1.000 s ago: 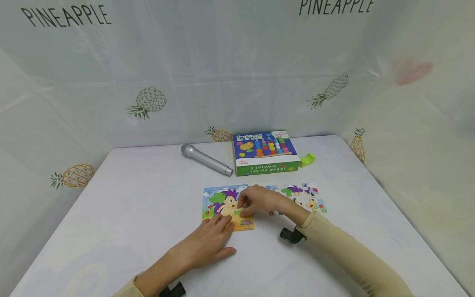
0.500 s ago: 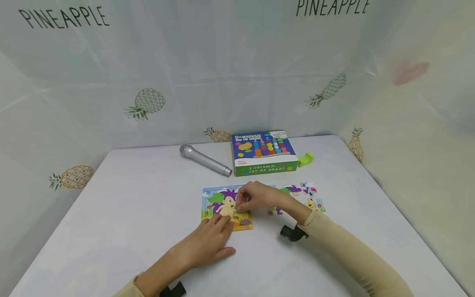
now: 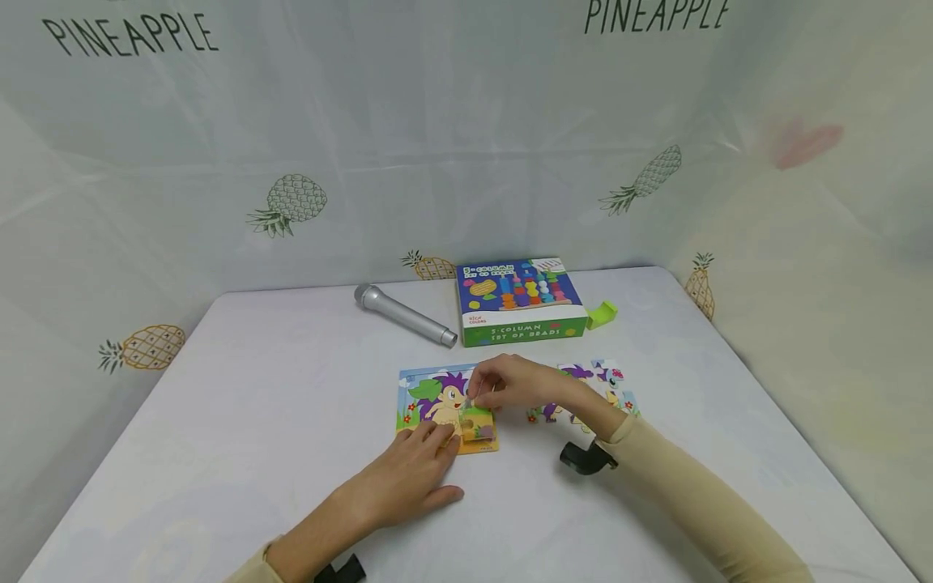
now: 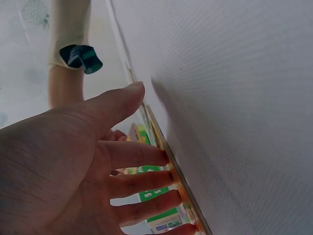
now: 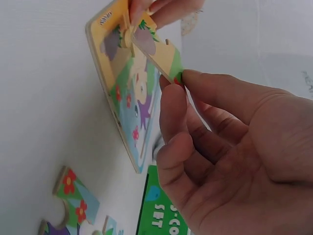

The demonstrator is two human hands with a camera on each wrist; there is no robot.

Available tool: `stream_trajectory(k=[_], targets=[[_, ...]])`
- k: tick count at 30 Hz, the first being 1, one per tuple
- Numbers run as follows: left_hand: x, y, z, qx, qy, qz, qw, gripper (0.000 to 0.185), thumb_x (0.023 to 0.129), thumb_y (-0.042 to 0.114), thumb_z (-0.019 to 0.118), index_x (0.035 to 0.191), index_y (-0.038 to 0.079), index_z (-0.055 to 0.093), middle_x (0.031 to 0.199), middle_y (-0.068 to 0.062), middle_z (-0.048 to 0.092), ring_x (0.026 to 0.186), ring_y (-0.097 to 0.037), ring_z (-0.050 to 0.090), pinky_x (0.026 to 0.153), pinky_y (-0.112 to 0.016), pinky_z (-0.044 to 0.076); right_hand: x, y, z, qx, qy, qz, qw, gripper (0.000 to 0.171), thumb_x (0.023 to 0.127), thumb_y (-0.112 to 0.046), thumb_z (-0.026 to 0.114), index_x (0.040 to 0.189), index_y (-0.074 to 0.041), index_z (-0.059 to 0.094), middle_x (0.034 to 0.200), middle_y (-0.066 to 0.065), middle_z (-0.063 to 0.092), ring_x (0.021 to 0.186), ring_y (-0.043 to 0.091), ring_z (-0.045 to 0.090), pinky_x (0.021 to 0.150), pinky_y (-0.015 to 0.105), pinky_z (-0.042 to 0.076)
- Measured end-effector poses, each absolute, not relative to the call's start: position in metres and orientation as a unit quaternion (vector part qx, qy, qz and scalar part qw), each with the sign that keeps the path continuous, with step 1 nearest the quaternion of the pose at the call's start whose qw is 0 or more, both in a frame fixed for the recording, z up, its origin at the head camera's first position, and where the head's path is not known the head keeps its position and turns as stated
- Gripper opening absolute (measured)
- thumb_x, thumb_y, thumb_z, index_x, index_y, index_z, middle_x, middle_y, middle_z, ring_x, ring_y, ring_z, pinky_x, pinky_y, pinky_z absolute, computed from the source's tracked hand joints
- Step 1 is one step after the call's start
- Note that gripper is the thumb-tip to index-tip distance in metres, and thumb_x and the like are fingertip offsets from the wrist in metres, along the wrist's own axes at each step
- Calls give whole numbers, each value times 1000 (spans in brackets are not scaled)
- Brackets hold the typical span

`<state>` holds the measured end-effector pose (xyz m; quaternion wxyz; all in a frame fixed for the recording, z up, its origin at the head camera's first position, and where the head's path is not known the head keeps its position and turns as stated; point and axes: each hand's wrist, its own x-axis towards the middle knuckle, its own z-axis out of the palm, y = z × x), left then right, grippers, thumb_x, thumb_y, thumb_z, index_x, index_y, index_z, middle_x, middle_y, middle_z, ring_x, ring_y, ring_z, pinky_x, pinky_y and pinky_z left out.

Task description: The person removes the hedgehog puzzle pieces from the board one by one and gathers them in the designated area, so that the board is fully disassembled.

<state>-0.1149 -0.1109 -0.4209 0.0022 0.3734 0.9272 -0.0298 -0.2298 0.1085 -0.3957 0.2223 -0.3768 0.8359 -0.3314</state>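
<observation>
From above, I see my right hand over the right edge of the puzzle board, and the puzzle piece it holds is mostly hidden by my knuckles. The camera on my right wrist shows the grip plainly: my thumb and forefinger pinch the green corner of the piece, which hangs tilted, its far end touching the board at the near right corner.

My left hand lies flat on the table, fingers straight, their tips pressing the near edge of the board. Only the left wrist view shows how these fingers meet the board's thin side edge on, thumb stretched out apart from it.

The board is a shallow square tray with a raised yellow-orange rim; inside it sits a printed picture of a purple-haired animal with green leaves and small red flowers. Its edge looks like layered wood or thick card. The piece in my pinch is flat and stiff, with a knobbed outline, printed green, yellow and purple.

To the right of the board lie loose pieces on the table, flat and spread out. At the far side stands a flat cardboard box printed blue and green, with a small green block just right of it and a smooth silver microphone to its left. The table is covered with a pale, finely woven cloth.
</observation>
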Motion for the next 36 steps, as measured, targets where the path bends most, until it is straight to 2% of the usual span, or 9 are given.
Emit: stream_trajectory(k=[3, 5, 12, 25, 32, 36], targets=[[-115, -111, -421, 372, 928, -32, 6, 67, 86, 59, 44, 129, 8, 49, 131, -8, 44, 120, -26, 40, 97, -45, 41, -230, 116, -394, -368, 834, -341, 228, 9, 88, -19, 60, 94, -13, 61, 80, 0, 63, 71, 28, 61, 64, 33, 53], [-115, -111, -421, 370, 928, -33, 7, 67, 86, 60, 43, 129, 8, 49, 132, -8, 44, 121, -26, 39, 98, -45, 40, -230, 123, -393, -360, 837, -341, 230, 8, 88, -20, 60, 93, -15, 61, 80, -1, 63, 71, 26, 61, 65, 35, 53], [-115, -111, -422, 369, 929, -35, 4, 67, 86, 60, 44, 129, 9, 49, 133, -8, 44, 121, -26, 39, 98, -45, 40, -232, 161, -395, -342, 851, -332, 221, 9, 87, -25, 61, 92, -18, 61, 81, -1, 62, 72, 13, 55, 67, 24, 50], [-116, -111, -422, 373, 927, -34, -4, 67, 86, 59, 43, 130, 9, 49, 133, -8, 44, 119, -25, 40, 97, -45, 42, -213, 259, -399, -295, 864, -334, 234, 15, 88, -25, 60, 96, -13, 60, 81, 2, 60, 71, 11, 54, 58, 21, 46], [-117, -110, -420, 372, 928, -38, 1, 68, 86, 59, 45, 130, 8, 49, 133, -9, 44, 121, -26, 40, 98, -45, 41, -202, 299, -409, -277, 868, -334, 240, 16, 87, -25, 59, 97, -12, 60, 83, 1, 61, 73, 10, 54, 61, 21, 46], [-116, -110, -421, 370, 928, -36, 6, 68, 86, 59, 45, 130, 8, 49, 133, -9, 44, 121, -26, 40, 98, -45, 41, -199, 312, -414, -278, 862, -345, 245, 16, 88, -21, 59, 98, -8, 59, 83, 5, 60, 73, 11, 55, 61, 22, 47]])
